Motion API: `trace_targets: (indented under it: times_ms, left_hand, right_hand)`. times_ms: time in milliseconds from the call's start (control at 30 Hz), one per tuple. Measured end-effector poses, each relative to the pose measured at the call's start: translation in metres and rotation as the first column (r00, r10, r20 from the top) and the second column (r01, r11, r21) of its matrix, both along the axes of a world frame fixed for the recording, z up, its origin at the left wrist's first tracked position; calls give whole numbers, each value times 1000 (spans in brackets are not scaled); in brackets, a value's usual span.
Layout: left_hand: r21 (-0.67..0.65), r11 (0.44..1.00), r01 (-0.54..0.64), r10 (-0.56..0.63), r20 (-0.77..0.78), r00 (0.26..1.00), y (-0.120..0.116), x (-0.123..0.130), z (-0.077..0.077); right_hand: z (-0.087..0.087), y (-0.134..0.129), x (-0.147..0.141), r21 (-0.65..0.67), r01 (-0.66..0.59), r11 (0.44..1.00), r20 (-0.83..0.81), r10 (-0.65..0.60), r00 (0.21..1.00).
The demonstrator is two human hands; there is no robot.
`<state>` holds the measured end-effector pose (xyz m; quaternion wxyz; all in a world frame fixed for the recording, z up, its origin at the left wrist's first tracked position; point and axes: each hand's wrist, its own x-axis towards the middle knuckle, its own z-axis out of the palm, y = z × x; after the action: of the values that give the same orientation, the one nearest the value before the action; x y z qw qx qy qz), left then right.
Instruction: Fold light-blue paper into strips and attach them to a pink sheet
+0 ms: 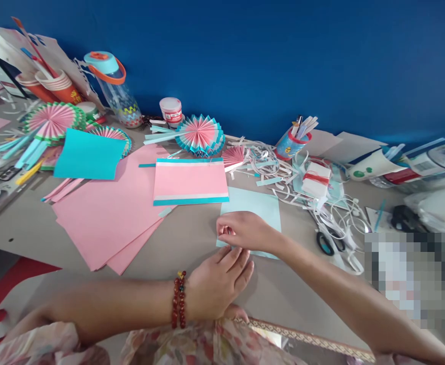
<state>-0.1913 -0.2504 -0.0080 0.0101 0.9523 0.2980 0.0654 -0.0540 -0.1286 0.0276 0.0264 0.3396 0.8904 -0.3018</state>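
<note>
My right hand [247, 230] is curled over a pale blue sheet of paper [266, 208] on the table. Its fingers are bent in, and whatever they may hold is hidden. Just below, near the table's front edge, my left hand [220, 281] is stretched out with its fingers extended, close to or touching the right hand's underside. A beaded bracelet [179, 299] circles the left wrist. Beyond the hands lies a pink paper panel [192, 180] with white and teal bands along its long edges; it overlaps the pale blue sheet.
Large pink sheets [108, 223] lie at left under a teal sheet [93, 154]. Pleated paper fans [200, 136] sit behind. Scissors [326, 243], paper strips [266, 157] and a pen cup [293, 142] are at right. A water bottle [115, 94] stands by the blue wall.
</note>
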Motion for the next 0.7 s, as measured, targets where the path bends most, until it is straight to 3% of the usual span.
trace_targets:
  times_ms: [700]
  left_hand:
    - [9, 1000, -6, 6, -24, 1000, 0, 0, 2]
  right_hand:
    - [1, -3, -2, 41, 37, 998, 74, -40, 996]
